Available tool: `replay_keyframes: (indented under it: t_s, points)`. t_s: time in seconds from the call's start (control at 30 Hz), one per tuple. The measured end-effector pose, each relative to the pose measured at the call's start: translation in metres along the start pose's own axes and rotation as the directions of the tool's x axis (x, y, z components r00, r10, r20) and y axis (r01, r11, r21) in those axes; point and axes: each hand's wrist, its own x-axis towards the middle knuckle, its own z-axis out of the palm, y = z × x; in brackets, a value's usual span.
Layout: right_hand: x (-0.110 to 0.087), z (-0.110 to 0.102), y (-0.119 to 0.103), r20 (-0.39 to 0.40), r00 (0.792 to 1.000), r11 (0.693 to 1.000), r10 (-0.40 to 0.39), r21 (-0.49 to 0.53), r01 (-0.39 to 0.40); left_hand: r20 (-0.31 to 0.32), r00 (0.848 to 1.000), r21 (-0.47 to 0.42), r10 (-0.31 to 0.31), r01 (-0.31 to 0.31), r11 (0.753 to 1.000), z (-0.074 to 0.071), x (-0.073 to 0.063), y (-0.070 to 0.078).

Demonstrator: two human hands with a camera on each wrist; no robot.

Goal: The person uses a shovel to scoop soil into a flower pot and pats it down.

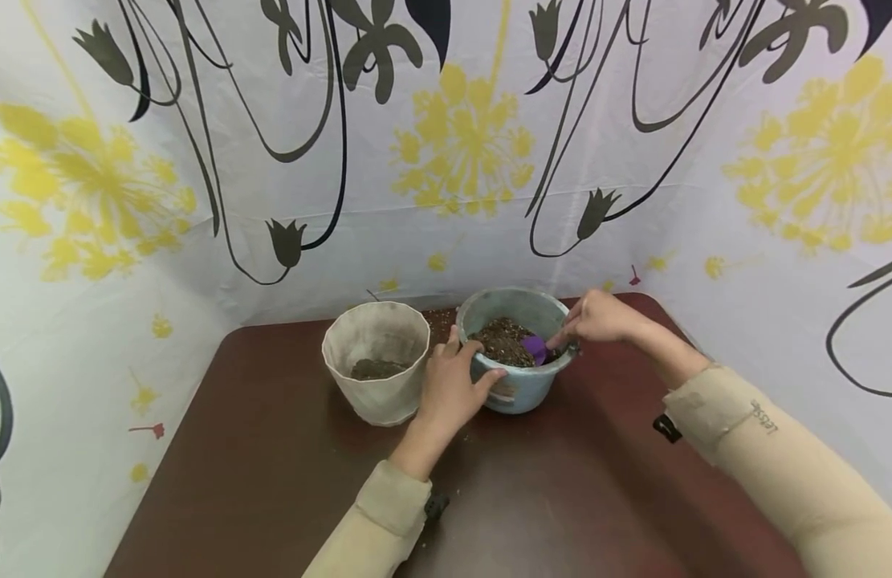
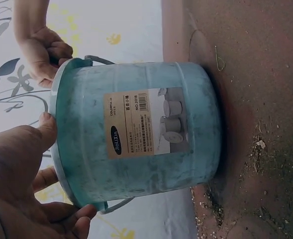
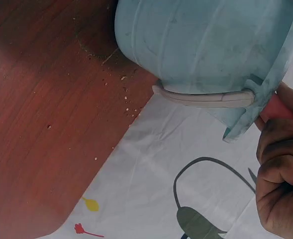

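Observation:
A light blue bucket [image 1: 518, 393] with a paper label [image 2: 146, 124] stands upright on the table, dark soil [image 1: 502, 341] inside it. My left hand [image 1: 453, 377] grips its near left rim, thumb and fingers spread along the edge. Over the right rim reaches my right hand [image 1: 597, 319], its fingers curled round the handle of a purple scoop [image 1: 535, 348]. The scoop's head sits in the soil, partly buried. In the right wrist view a reddish handle [image 3: 280, 110] shows in the curled right hand [image 3: 283, 169], just beyond the rim.
Left of the bucket stands a whitish faceted pot [image 1: 376, 397] with some soil [image 1: 376, 368] at its bottom. Spilled soil [image 1: 440, 321] lies behind, between the two containers. A patterned cloth [image 1: 446, 241] hangs around the dark red table [image 1: 272, 457]. The bucket's handle [image 3: 206, 98] hangs down.

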Motion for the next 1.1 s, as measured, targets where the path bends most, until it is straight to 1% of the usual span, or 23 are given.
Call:
replay_keyframes:
  t_s: [0.2,0.4,0.5,0.67,0.83,1.0,1.1]
  points:
    - [-0.001,-0.004,0.003,-0.018,0.999,0.998,0.043,0.036,-0.042,0.017,1.000,0.006,-0.005,0.005,1.000,0.000,0.005,0.003]
    - [-0.012,-0.001,0.012,-0.058,0.993,0.990,0.098,0.111,-0.091,0.018,1.000,0.000,-0.002,0.002,1.000,0.002,0.003,0.002]
    - [-0.016,0.003,0.016,-0.081,0.989,0.980,0.123,0.169,-0.108,0.009,1.000,0.007,-0.001,0.001,1.000,0.002,0.002,0.000]
    - [-0.018,0.008,0.021,-0.123,0.982,0.957,0.143,0.269,-0.106,-0.013,1.000,-0.002,-0.002,0.002,1.000,0.002,0.003,-0.002]
    - [-0.022,0.014,0.028,-0.172,0.975,0.944,0.143,0.320,-0.082,-0.012,1.000,-0.005,-0.010,0.010,1.000,0.002,0.003,-0.001]
    - [-0.031,0.022,0.029,-0.227,0.956,0.928,0.188,0.361,-0.097,-0.002,1.000,-0.003,-0.018,0.018,1.000,0.003,0.003,0.000]
    - [-0.036,0.024,0.029,-0.250,0.943,0.911,0.220,0.398,-0.107,-0.005,1.000,0.004,-0.014,0.014,1.000,0.004,0.003,0.001]
